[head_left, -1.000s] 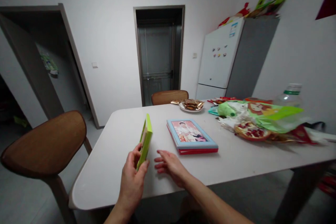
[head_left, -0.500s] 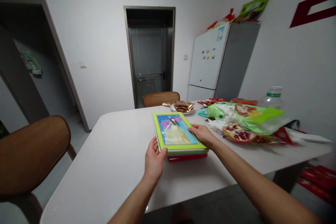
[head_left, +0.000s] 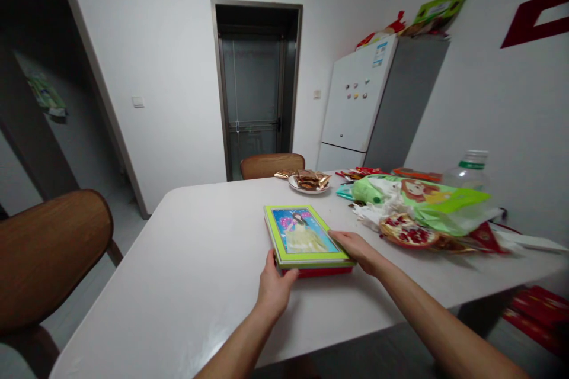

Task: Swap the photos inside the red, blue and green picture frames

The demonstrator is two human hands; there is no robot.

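Note:
A flat, green-bordered picture frame [head_left: 306, 234] shows a figure in a pale yellow dress on a blue ground. It lies over a red flat thing [head_left: 322, 272], of which only the near edge shows. My left hand [head_left: 273, 289] is closed on the frame's near left corner, thumb at the front edge and the other fingers along the side, partly hidden. On the opposite side, my right hand [head_left: 358, 250] grips the right edge with its thumb on top. Its lower fingers are out of sight.
All this rests on a white table [head_left: 200, 272]. Behind stands a plate [head_left: 309, 190] of gold-wrapped snacks. To the right lie an opened pomegranate [head_left: 408, 230], a green plastic bag [head_left: 444, 198] and a clear bottle [head_left: 471, 172]. Wooden chairs [head_left: 53, 254] stand left and behind.
Both hands have brought the green-bordered frame down and slightly toward me, and the gap above the red thing has narrowed. The camera view has shifted a little.

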